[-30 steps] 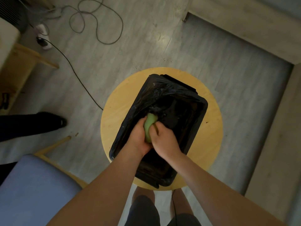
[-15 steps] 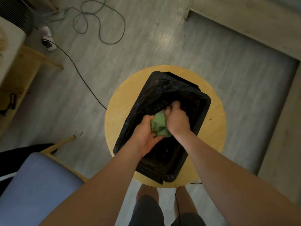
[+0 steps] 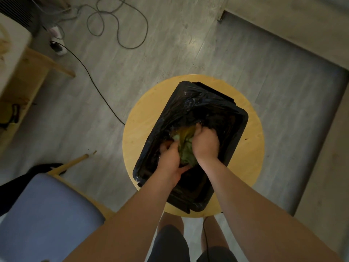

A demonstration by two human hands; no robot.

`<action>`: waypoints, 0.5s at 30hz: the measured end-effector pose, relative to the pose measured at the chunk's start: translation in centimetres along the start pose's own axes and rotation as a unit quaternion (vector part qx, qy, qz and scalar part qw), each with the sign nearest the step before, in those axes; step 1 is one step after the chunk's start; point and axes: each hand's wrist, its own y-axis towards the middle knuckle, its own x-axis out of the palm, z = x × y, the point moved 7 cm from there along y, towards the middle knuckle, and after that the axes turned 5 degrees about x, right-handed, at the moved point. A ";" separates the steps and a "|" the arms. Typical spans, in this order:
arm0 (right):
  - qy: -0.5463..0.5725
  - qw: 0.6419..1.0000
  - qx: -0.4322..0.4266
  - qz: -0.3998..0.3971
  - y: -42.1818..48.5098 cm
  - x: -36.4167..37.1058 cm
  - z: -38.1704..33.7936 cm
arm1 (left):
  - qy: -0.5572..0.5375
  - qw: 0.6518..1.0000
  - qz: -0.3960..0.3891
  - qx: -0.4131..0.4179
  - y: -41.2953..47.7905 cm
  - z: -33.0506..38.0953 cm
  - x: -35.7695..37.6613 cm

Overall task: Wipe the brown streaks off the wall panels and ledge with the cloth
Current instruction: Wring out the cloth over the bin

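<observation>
Grey floor (image 3: pixel 170 53) lies under a round stool (image 3: pixel 251 148) bearing a black, bag-lined bin (image 3: pixel 226 114), whose dim inside I can barely read. Over it, I see the left hand (image 3: pixel 170 163) and right hand (image 3: pixel 205 144) both gripping the bunched green cloth (image 3: pixel 186 148), fingertips buried in its folds; perhaps it is wet. Blue chair (image 3: pixel 47 214) is cut off lower left; a cable (image 3: pixel 98 87) trails beyond.

Lived-in home room, grey plank floor (image 3: pixel 170 53), loose cables (image 3: pixel 117 21), round wooden stool (image 3: pixel 251 148), blue-cushioned chair (image 3: pixel 47 214)
</observation>
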 end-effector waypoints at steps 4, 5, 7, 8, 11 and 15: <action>0.042 0.993 -0.019 -0.107 -2.8 1.6 -1.4 | -0.030 0.996 -0.047 -0.071 0.0 0.5 1.4; 0.057 0.985 -0.041 -0.155 -3.7 2.2 -1.8 | -0.047 0.994 -0.052 -0.082 0.0 0.7 1.7; 0.101 0.973 -0.088 -0.189 -5.8 1.8 -2.4 | -0.062 0.993 -0.065 -0.081 0.2 1.1 1.9; 0.129 0.967 -0.102 -0.192 -6.7 1.2 -2.5 | -0.065 0.992 -0.077 -0.079 0.3 1.4 1.9; 0.196 0.951 -0.130 -0.202 -8.3 -0.3 -2.6 | -0.065 0.989 -0.109 -0.078 0.3 1.8 1.9; 0.070 0.963 -0.213 -0.151 -7.8 -0.7 -3.2 | -0.043 0.994 -0.069 -0.069 0.6 1.3 1.3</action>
